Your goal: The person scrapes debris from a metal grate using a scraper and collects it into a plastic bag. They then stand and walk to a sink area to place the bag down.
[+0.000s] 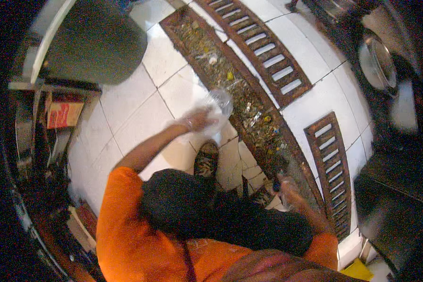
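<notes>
My left hand [199, 120], blurred, is over the white floor tiles beside an uncovered drain channel [232, 81]. Against its fingers is a clear plastic container [221, 102] at the channel's edge; the blur hides whether the fingers grip it. Wet debris, with yellow bits and shiny scraps, lies in the channel. Low on the right, my right hand [290, 194] reaches to the channel's near end, by a small dark thing [276, 185] that I cannot make out. Blur hides its fingers too.
Two rusty slotted drain grates, one farther [261, 46] and one nearer [331, 169], lie on the tiles beyond the channel. My shoe [206, 158] stands near cracked tiles. A round metal vessel [378, 63] is at the right, a shelf with a red box [64, 114] at the left.
</notes>
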Tool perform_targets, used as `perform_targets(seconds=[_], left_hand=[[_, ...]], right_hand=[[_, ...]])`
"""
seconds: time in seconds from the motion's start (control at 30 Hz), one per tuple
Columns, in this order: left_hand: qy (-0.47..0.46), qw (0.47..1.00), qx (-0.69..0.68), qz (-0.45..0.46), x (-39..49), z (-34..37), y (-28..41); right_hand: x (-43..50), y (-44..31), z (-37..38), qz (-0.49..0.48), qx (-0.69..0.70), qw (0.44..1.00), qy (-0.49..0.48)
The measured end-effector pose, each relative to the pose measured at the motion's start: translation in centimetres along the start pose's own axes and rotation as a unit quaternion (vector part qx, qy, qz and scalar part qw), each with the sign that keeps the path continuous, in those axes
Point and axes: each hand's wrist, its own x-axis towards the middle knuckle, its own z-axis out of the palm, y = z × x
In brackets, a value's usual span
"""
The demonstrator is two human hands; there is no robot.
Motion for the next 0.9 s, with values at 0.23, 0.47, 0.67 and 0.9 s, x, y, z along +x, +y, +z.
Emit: perform_targets(seconds=[0.23,0.47,0.67,0.9], left_hand=[[0.015,0.961,0.243,-0.134,-4.3,-10.4,0.5],[-0.107,0.941,0.194,-0.254,-2.9,-4.3,-1.0],[0.152,0.920,0.039,-0.358,-2.7,3.1,-6.0],[0.305,0.835,0.009,-0.458,-5.5,3.1,-4.9]], right_hand=[[3.1,-11.4,-9.0,-0.322,-0.223,0.920,0.007],[9.6,-32.2,-0.9,-0.441,0.025,0.894,0.080],[12.3,-34.2,7.9,-0.420,-0.047,0.906,-0.019],[16.0,-29.8,7.9,-0.506,0.003,0.860,-0.068]])
